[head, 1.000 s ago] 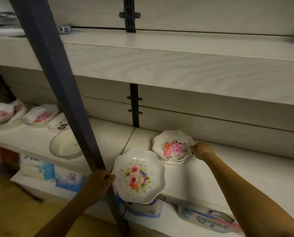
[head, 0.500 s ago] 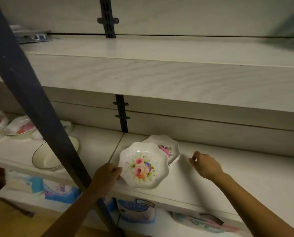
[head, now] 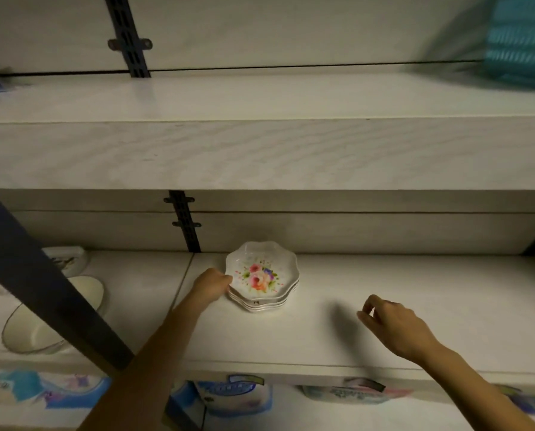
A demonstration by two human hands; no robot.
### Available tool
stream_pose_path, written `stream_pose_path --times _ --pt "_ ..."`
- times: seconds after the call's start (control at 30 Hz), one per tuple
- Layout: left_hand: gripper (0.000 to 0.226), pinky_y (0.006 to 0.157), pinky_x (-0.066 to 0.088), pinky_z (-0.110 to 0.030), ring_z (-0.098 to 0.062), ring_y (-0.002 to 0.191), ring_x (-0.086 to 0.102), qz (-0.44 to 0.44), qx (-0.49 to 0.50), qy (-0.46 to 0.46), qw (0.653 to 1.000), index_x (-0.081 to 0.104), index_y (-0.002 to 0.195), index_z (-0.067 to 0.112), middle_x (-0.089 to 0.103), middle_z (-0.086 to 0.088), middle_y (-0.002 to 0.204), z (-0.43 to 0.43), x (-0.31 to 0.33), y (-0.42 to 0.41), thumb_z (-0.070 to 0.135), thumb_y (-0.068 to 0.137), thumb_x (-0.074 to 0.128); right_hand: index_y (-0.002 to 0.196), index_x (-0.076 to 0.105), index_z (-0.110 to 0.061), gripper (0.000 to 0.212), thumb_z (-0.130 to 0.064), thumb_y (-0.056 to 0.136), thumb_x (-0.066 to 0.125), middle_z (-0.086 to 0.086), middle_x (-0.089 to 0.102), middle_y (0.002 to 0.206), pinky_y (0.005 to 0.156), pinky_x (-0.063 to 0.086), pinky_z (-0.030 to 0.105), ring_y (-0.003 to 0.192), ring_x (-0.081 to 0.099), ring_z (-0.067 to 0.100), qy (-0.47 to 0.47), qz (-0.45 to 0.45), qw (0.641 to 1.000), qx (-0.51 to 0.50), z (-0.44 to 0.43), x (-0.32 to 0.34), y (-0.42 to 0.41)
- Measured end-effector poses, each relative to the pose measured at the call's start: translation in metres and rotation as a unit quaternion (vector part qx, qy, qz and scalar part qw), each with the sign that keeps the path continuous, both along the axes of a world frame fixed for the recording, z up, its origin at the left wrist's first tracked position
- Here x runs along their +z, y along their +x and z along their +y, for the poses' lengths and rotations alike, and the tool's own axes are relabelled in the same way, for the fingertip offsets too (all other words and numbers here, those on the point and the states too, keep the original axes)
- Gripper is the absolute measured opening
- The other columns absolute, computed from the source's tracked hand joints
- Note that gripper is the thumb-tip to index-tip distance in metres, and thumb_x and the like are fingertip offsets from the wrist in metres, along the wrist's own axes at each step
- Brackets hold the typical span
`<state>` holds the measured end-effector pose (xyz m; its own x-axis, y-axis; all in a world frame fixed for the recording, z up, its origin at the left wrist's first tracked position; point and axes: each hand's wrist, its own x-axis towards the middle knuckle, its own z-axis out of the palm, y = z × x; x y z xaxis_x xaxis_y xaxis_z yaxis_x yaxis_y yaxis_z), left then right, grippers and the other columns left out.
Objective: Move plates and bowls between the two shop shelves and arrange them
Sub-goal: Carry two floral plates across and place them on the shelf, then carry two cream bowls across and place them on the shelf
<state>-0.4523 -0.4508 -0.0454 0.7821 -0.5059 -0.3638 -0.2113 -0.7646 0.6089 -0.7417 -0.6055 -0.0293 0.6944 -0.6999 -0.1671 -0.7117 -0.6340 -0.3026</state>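
Floral plate [head: 261, 275] now tops the stack (left hand [head: 212, 283] touching).

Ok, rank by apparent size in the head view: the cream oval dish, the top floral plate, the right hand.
1. cream oval dish, though a dark beam hides part of it.
2. top floral plate.
3. right hand, close to the plate's size and nearer the camera, so unsure.

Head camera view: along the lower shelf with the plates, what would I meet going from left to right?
Cream oval bowl → dark slanted post → left hand → stack of floral plates → right hand.
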Motion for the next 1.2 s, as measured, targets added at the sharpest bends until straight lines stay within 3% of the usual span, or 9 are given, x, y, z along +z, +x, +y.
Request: stream_pose_path --times 0.13,0.27,0.33,0.53,0.7,0.8,0.93,1.03,1.2 --pt "0.038 0.053 0.032 -0.027 -0.019 0.056 0.045 -0.006 -0.019 0.034 0.999 0.064 0.090 -0.005 0.051 -0.007 0.066 0.000 -0.005 -0.003 0.030 0.092 0.047 0.108 0.054 -0.019 0.032 -0.044 0.095 0.039 0.002 0.066 0.107 0.067 0.042 0.028 0.079 0.052 0.018 -0.005 -0.008 1.000 0.003 0.002 0.003 0.001" --pt "0.047 0.081 0.045 -0.033 -0.029 0.100 0.058 -0.133 -0.076 0.113 0.982 0.059 0.111 0.001 0.062 -0.015 0.107 0.007 0.003 -0.013 0.039 0.096 0.035 0.109 0.054 -0.022 0.031 -0.045 0.095 0.038 -0.003 0.065 0.109 0.069 0.044 0.027 0.087 0.058 0.019 -0.007 -0.008 1.000 0.027 0.004 0.005 0.006" --pt "0.046 0.084 0.045 -0.034 -0.028 0.105 0.058 -0.181 -0.105 0.133 0.969 0.056 0.113 0.004 0.062 -0.014 0.114 0.013 0.010 -0.021 0.039 0.097 0.032 0.110 0.055 -0.023 0.031 -0.044 0.095 0.038 -0.004 0.064 0.111 0.069 0.044 0.026 0.086 0.058 0.017 -0.007 -0.007 0.999 0.047 0.006 0.006 0.009" --pt "0.035 0.080 0.045 -0.033 -0.024 0.091 0.058 -0.244 -0.156 0.120 0.949 0.057 0.104 0.007 0.064 -0.011 0.103 0.045 0.030 -0.049 0.033 0.097 0.034 0.110 0.056 -0.025 0.027 -0.039 0.095 0.039 -0.006 0.064 0.111 0.069 0.045 0.024 0.089 0.060 0.016 -0.022 -0.015 0.993 0.117 0.020 0.011 0.024" --pt "0.027 0.063 0.038 -0.024 -0.012 0.066 0.046 -0.181 -0.166 0.054 0.968 0.047 0.072 0.019 0.044 0.007 0.064 0.082 0.031 -0.067 0.033 0.094 0.045 0.110 0.057 -0.026 0.027 -0.039 0.095 0.039 -0.007 0.064 0.111 0.071 0.047 0.022 0.091 0.061 0.014 -0.043 -0.012 0.981 0.189 0.039 0.015 0.035" --pt "0.035 0.071 0.045 -0.028 -0.016 0.068 0.049 -0.161 -0.171 0.025 0.972 0.037 0.059 0.030 0.042 0.010 0.060 0.106 0.034 -0.076 0.031 0.093 0.048 0.112 0.056 -0.028 0.026 -0.040 0.095 0.039 -0.008 0.064 0.112 0.068 0.042 0.018 0.093 0.061 0.012 -0.053 -0.014 0.974 0.220 0.051 0.018 0.041" --pt "0.034 0.072 0.040 -0.026 -0.012 0.075 0.049 -0.166 -0.156 0.076 0.971 0.040 0.059 0.031 0.044 0.010 0.063 0.140 0.039 -0.082 0.042 0.091 0.044 0.114 0.055 -0.029 0.028 -0.042 0.095 0.038 -0.010 0.063 0.114 0.068 0.041 0.018 0.095 0.060 0.011 -0.058 -0.014 0.967 0.248 0.080 0.027 0.049" --pt "0.024 0.073 0.043 -0.021 -0.018 0.077 0.059 -0.098 -0.178 0.021 0.979 0.050 0.070 0.027 0.052 0.008 0.069 0.175 0.041 -0.078 0.032 0.093 0.047 0.113 0.055 -0.031 0.029 -0.045 0.095 0.037 -0.011 0.063 0.115 0.075 0.047 0.022 0.098 0.060 0.011 -0.061 -0.021 0.963 0.262 0.106 0.034 0.056" --pt "0.018 0.068 0.043 -0.010 0.002 0.066 0.055 -0.112 -0.167 -0.025 0.979 0.056 0.081 0.020 0.058 0.006 0.074 0.248 0.044 -0.060 0.029 0.094 0.048 0.111 0.055 -0.033 0.027 -0.046 0.094 0.038 -0.012 0.063 0.112 0.077 0.048 0.025 0.098 0.061 0.010 -0.058 -0.027 0.962 0.266 0.164 0.036 0.074"
